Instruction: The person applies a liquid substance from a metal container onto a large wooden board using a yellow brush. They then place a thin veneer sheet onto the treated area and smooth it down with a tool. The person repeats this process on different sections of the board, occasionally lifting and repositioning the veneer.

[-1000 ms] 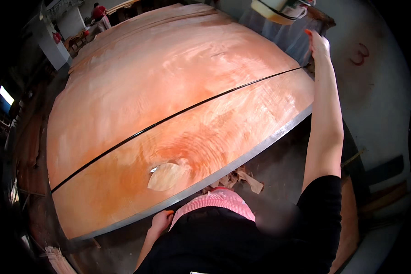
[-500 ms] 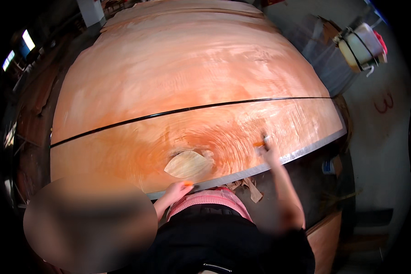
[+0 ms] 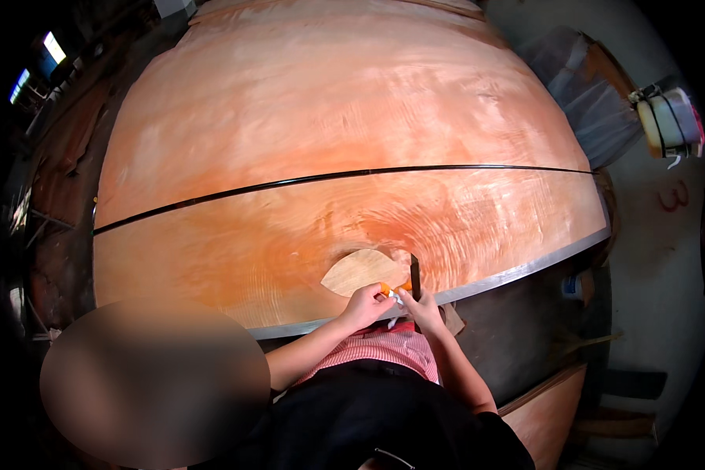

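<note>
My left hand [image 3: 363, 307] and my right hand [image 3: 424, 310] are close together over the near metal edge of a large wood veneer sheet [image 3: 290, 266]. Small bright orange bits [image 3: 385, 290] show at the fingertips, with a small white piece [image 3: 397, 298] between the hands. My left fingers are pinched at these bits; what exactly they grip is too small to tell. A dark flat blade-like tool [image 3: 415, 274] stands up from my closed right hand. Just beyond the hands lies a pale leaf-shaped veneer patch [image 3: 362, 272], over a darker ragged area of the sheet.
A black strip [image 3: 290, 184] crosses the sheet from side to side. The metal edging [image 3: 517, 276] runs along its near side. At the right, a strapped plastic container [image 3: 670, 123] hangs by the wall. A veneer scrap [image 3: 452, 319] sits below the edge.
My right hand has come back from over the sheet at the right, bringing the dark tool. My left hand has moved right to meet it, and the white piece now shows between them.
</note>
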Demonstrator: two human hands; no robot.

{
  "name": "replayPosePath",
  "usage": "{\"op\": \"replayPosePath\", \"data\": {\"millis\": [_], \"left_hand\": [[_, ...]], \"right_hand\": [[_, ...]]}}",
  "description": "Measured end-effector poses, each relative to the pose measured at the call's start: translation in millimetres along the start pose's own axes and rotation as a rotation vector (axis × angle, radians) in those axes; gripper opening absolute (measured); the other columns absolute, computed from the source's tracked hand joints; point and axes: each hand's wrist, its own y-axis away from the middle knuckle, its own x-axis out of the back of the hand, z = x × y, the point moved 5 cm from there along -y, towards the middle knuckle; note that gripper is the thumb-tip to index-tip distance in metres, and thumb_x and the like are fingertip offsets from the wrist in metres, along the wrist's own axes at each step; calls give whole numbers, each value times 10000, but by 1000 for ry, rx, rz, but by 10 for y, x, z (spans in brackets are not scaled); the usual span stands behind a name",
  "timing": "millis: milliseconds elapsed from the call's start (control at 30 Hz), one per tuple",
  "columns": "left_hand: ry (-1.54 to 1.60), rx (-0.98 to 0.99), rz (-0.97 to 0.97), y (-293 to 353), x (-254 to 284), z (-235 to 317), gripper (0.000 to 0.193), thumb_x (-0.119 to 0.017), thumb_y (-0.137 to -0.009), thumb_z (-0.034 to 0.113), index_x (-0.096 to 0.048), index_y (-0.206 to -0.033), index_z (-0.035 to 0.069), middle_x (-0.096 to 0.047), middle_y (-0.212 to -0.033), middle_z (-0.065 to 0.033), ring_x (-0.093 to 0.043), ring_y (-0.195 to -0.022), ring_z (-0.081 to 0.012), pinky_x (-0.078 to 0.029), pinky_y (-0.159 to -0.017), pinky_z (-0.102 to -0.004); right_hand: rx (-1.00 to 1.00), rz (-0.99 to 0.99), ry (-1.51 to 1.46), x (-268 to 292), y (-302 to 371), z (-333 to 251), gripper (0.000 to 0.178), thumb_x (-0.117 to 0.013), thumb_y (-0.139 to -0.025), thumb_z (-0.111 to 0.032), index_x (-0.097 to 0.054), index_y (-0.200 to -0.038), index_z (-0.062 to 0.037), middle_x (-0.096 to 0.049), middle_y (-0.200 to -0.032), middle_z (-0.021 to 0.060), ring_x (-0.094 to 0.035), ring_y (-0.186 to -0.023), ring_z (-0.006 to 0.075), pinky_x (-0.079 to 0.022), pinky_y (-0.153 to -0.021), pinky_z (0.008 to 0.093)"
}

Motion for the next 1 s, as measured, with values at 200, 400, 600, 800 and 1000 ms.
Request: {"op": "replayPosePath", "data": {"millis": [200, 400, 600, 800, 1000], "left_hand": [[-193, 3, 157, -96, 281, -172, 158, -580, -680, 176, -546, -710, 24, -503, -551, -45, -474, -486, -130, -387, -469, -273], [-712, -122, 132, -226, 257, -166, 201, -560, -696, 220, -553, -753, 28, -551, -773, -118, -541, -663, -262, -435, -564, -342], [-996, -408, -91, -327, -137, -295, 498, -582, -685, 254, -463, -1103, 9, -366, -1219, -145, -344, -1132, -279, -304, -932, -348], [-1122, -370, -157, -437, -278, -535, 593, -587, -678, 347, -445, -1107, -37, -363, -1215, -166, -238, -1203, -270, -194, -991, -385], [-1199, -338, -184, -479, -279, -634, 604, -568, -690, 392, -453, -1101, -36, -321, -1249, -155, -200, -1219, -274, -188, -992, -398]], "right_hand": [[-104, -134, 142, 112, -1, 367, 151, -560, -772, -154, -553, -702, -19, -498, -564, -24, -438, -491, 47, -336, -439, 197], [-120, -212, 445, 431, -154, 628, 126, -553, -770, -121, -567, -728, -3, -508, -540, -13, -463, -502, 61, -363, -465, 207], [-173, 33, 283, 743, -317, 537, 191, -572, -777, -189, -515, -662, -46, -451, -487, -30, -401, -440, 50, -299, -416, 212], [22, 77, -36, 684, -503, 500, 201, -541, -804, -179, -500, -636, -78, -432, -507, -42, -361, -434, 33, -257, -397, 190], [-182, 136, 0, 555, -661, 1167, 130, -581, -770, -149, -542, -728, -32, -473, -525, -20, -426, -442, 57, -319, -402, 205]]}}
